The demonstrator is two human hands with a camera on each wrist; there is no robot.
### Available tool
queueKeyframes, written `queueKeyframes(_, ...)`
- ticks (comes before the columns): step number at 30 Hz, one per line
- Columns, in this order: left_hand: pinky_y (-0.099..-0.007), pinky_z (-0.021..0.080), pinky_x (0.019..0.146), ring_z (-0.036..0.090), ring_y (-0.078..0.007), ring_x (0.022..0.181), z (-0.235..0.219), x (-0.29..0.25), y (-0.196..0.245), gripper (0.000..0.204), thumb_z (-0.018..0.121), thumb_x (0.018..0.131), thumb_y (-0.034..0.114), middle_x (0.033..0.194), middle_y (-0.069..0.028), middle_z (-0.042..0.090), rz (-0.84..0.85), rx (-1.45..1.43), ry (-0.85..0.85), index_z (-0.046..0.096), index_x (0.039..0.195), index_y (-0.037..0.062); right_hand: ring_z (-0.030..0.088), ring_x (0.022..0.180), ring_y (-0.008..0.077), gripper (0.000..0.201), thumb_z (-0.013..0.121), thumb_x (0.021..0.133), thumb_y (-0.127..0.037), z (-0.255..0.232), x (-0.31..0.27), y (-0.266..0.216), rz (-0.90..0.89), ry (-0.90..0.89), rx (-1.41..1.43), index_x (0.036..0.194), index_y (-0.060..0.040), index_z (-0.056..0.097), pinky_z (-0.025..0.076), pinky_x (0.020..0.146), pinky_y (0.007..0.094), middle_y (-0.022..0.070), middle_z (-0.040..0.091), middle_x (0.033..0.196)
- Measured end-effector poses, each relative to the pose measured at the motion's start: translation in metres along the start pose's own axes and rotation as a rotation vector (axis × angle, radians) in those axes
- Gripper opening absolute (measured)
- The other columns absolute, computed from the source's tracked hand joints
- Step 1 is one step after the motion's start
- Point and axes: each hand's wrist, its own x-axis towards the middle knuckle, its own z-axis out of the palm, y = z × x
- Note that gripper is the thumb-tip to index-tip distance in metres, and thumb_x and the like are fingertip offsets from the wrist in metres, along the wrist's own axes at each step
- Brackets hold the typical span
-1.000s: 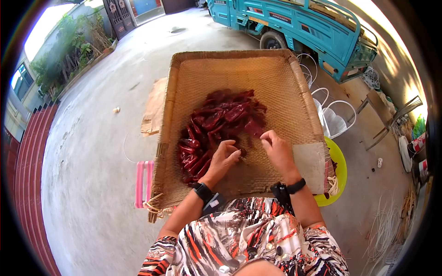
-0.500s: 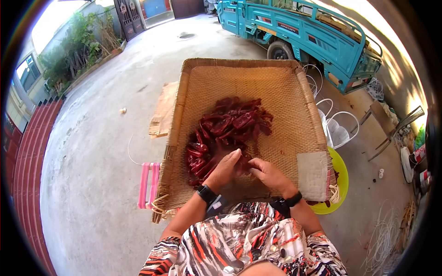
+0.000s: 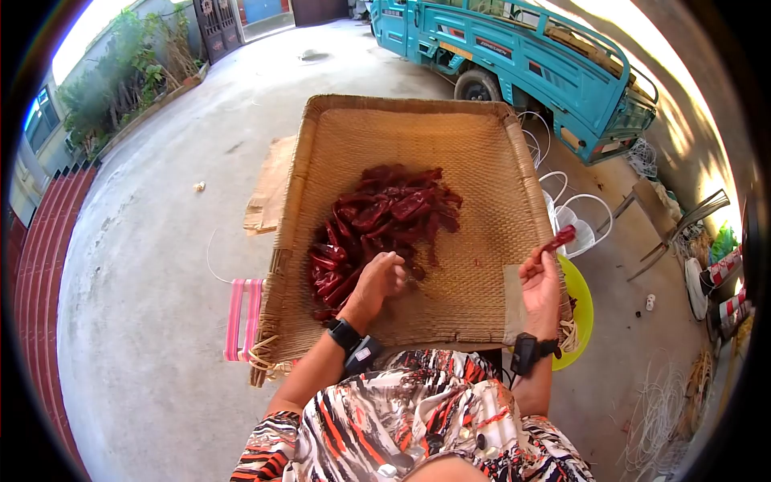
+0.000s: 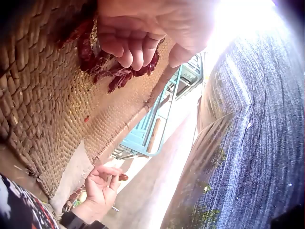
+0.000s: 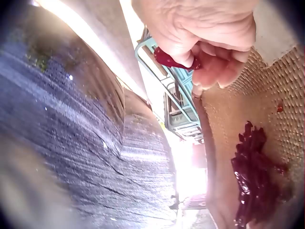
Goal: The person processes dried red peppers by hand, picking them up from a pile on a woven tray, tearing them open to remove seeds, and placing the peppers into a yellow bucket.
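With the right hand pinching the pepper at the right edge of the tray, I favour light pressure against tearing, while the left hand, loosely curled and seemingly empty, hangs near the pile.

Right fingers pinched, palm upturned, left fingers apparently loosely curled

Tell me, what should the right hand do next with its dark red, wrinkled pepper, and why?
Probably lower the dark red, wrinkled pepper into the round yellow-green basin: the right hand pinches it near the right rim of the rectangular woven tan tray, beside the basin, where dark red pieces show.
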Motion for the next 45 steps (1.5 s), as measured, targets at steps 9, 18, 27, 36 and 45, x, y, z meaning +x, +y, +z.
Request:
queueKeyframes(9, -0.022, 0.046, 0.063, 0.056, -0.0078, 0.067, 0.003, -0.001, 0.002, 0.026, 0.059, 0.094, 0.035, 0.081, 0.0027, 0.06, -0.071, 0.137, -0.006, 0.059, 0.102, 0.0104, 0.062, 0.074, 0.0133, 0.028, 0.053, 0.098, -0.031, -0.053, 0.024, -0.018, -0.045, 0.257, 0.319, 0.105, -0.0056, 0.063, 0.055, 0.068, 0.0299, 0.0021, 0.07, 0.095)
queueKeyframes(18, -0.0238, 0.046, 0.067, 0.057, -0.0105, 0.072, 0.005, -0.001, 0.001, 0.025, 0.055, 0.098, 0.032, 0.084, -0.0006, 0.061, -0.053, 0.268, -0.072, 0.059, 0.104, 0.0083, 0.065, 0.087, 0.0179, 0.023, 0.059, 0.094, -0.02, 0.078, 0.004, 0.051, 0.18, -0.413, -0.862, 0.112, -0.0075, 0.062, 0.054, 0.073, 0.0328, 0.0061, 0.066, 0.102)
queueKeyframes(27, -0.023, 0.046, 0.069, 0.057, -0.01, 0.075, 0.004, -0.002, 0.0, 0.025, 0.055, 0.098, 0.031, 0.087, -0.0004, 0.061, -0.032, 0.307, -0.103, 0.059, 0.106, 0.0079, 0.058, 0.106, 0.0333, 0.031, 0.067, 0.083, -0.021, 0.099, 0.027, 0.13, -0.645, -0.556, -1.851, 0.11, -0.0059, 0.064, 0.049, 0.087, 0.0454, 0.0131, 0.059, 0.114)
queueKeyframes(36, -0.0224, 0.045, 0.067, 0.057, -0.0089, 0.075, 0.011, -0.005, 0.004, 0.035, 0.053, 0.099, 0.036, 0.09, -0.0016, 0.061, -0.006, 0.231, -0.032, 0.052, 0.121, 0.0076, 0.058, 0.084, 0.0067, 0.017, 0.063, 0.095, -0.017, 0.103, -0.031, 0.066, 0.081, -0.609, -0.995, 0.102, -0.0018, 0.065, 0.048, 0.076, 0.0228, -0.0003, 0.065, 0.089)
queueKeyframes(45, -0.0203, 0.044, 0.067, 0.053, -0.0046, 0.074, 0.012, -0.007, 0.002, 0.031, 0.057, 0.098, 0.037, 0.083, 0.003, 0.061, 0.055, 0.36, -0.086, 0.06, 0.107, 0.0069, 0.056, 0.087, 0.0067, 0.016, 0.062, 0.095, -0.015, 0.085, -0.041, 0.086, 0.235, -0.848, -0.864, 0.105, -0.002, 0.064, 0.047, 0.08, 0.0228, -0.0018, 0.062, 0.091)
